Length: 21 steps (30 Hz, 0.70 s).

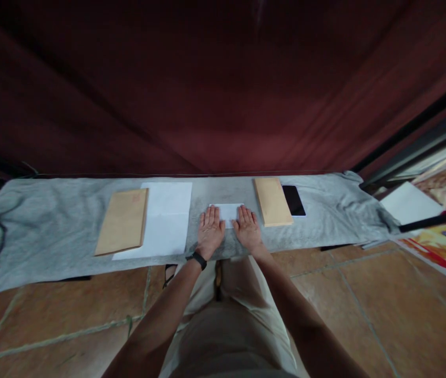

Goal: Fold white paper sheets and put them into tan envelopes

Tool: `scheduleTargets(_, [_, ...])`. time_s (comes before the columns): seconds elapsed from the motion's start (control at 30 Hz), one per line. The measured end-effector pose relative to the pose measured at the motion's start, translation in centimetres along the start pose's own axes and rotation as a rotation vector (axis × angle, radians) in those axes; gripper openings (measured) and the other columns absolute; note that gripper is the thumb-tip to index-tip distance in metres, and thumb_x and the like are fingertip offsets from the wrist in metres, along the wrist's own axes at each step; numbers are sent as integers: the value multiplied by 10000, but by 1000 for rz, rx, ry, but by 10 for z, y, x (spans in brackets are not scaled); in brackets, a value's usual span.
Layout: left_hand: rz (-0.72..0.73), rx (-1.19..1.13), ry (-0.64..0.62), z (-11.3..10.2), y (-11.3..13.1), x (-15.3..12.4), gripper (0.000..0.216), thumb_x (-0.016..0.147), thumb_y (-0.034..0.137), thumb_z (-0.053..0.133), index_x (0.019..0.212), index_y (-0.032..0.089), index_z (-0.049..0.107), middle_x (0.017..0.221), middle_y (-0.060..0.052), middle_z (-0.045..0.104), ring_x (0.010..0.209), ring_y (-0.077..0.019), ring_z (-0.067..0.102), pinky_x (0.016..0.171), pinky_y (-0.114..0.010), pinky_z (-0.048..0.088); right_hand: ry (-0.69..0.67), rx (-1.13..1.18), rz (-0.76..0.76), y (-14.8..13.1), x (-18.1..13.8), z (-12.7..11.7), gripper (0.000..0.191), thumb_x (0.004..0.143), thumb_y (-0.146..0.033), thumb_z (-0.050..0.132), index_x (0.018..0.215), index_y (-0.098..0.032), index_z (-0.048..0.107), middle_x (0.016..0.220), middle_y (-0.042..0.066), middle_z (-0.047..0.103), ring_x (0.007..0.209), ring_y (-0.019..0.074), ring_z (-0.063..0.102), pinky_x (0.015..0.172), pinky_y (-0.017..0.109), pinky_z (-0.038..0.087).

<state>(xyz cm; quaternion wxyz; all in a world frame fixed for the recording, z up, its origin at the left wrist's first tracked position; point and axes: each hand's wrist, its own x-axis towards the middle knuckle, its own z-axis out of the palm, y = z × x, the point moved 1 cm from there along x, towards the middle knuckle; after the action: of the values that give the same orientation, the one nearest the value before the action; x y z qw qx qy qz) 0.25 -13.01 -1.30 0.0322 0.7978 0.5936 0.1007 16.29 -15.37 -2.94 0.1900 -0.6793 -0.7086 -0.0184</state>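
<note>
A small white sheet of paper (229, 212), looking folded, lies on the grey cloth in front of me. Flat on its left end rests my left hand (210, 230), fingers stretched out, with a dark band on the wrist. My right hand (248, 227) lies flat over the right end in the same way. Each hand covers part of the paper, and its middle shows between the thumbs. Just right of my right hand is a stack of brown envelopes (273, 202).
Grey cloth (325, 226) covers the narrow bench. To the left, a brown envelope (122, 220) overlaps large white sheets (169, 218). A dark phone or tablet (294, 200) lies beside the right stack. A dark red curtain (223, 105) hangs behind; a colourful package (443, 244) is far right.
</note>
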Motion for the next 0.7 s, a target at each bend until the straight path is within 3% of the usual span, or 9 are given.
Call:
scheduleTargets(0.27, [41, -34, 47, -4, 12, 6, 572, 1019, 244, 321, 1550, 39, 377, 1636, -165, 358, 1566, -263, 217, 1295, -494, 115, 23, 17, 6, 0, -1, -2, 612, 1073, -423, 356, 1564, -58, 380, 1590, 185, 422, 1472, 317, 399, 1212, 499, 277])
scheduleTargets(0.47, [176, -91, -49, 3, 36, 18, 562, 1040, 268, 287, 1558, 73, 384, 1643, -117, 360, 1557, -228, 250, 1294, -429, 172, -12, 17, 2, 0, -2, -4, 538, 1057, -255, 318, 1548, -55, 412, 1604, 171, 403, 1477, 306, 393, 1213, 494, 271])
scheduleTargets(0.7, [61, -40, 20, 7, 17, 14, 591, 1044, 310, 297, 1575, 53, 335, 1663, -157, 298, 1568, -256, 210, 1283, -449, 184, -5, 5, 12, 0, -2, -3, 560, 1078, -326, 311, 1556, -46, 393, 1593, 183, 416, 1483, 306, 385, 1219, 494, 266])
